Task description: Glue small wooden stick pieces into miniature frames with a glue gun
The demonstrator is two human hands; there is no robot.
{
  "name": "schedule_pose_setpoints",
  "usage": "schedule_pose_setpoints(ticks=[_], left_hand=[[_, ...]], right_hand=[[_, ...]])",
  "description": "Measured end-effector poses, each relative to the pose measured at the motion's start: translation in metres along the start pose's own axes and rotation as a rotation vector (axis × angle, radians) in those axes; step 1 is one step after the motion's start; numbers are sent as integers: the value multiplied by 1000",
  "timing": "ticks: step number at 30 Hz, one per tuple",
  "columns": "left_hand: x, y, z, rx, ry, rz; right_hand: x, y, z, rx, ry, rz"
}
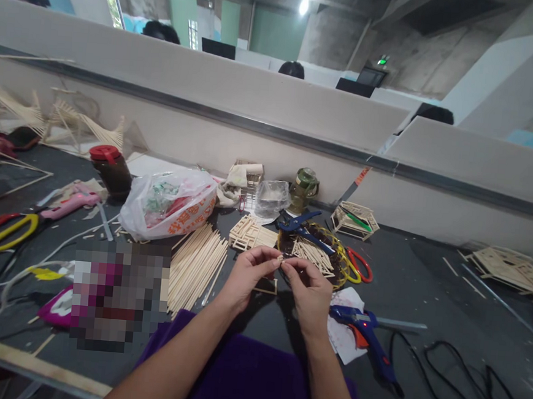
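My left hand (250,271) and my right hand (306,287) meet above the dark table, fingertips pinched together on a small wooden stick piece (281,260). Just below the hands lies a small wooden frame (266,287). A bundle of long wooden sticks (197,265) lies left of my left hand. A blue glue gun (366,333) rests on white paper to the right of my right hand. A round tin of short sticks (315,252) with blue cutters (299,223) across it sits just beyond the hands.
A plastic bag (169,204), a dark jar with red lid (111,169), yellow-handled scissors (10,231) and a pink tool (67,205) lie at the left. Small stick models (355,219) stand near the partition wall (256,100). A black cable (455,380) trails at the right.
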State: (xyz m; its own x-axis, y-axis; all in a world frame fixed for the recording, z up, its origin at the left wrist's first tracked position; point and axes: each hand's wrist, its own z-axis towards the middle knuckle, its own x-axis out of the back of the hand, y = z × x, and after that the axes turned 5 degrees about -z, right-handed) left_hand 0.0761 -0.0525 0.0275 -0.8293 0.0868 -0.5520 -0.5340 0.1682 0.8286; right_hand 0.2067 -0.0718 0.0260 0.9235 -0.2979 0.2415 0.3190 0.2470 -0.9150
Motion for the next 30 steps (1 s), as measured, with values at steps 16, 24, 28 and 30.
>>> schedule_pose_setpoints(ticks=[16,24,28,30], left_hand=[[0,0,0,-22,-24,26],[0,0,0,-22,-10,29],[0,0,0,-39,-14,43],[1,-1,0,-43,-19,52]], right_hand=[[0,2,2,-1,9,8],[2,5,3,-17,-9,3],[3,2,3,25,-17,8],[3,1,3,34,-21,9]])
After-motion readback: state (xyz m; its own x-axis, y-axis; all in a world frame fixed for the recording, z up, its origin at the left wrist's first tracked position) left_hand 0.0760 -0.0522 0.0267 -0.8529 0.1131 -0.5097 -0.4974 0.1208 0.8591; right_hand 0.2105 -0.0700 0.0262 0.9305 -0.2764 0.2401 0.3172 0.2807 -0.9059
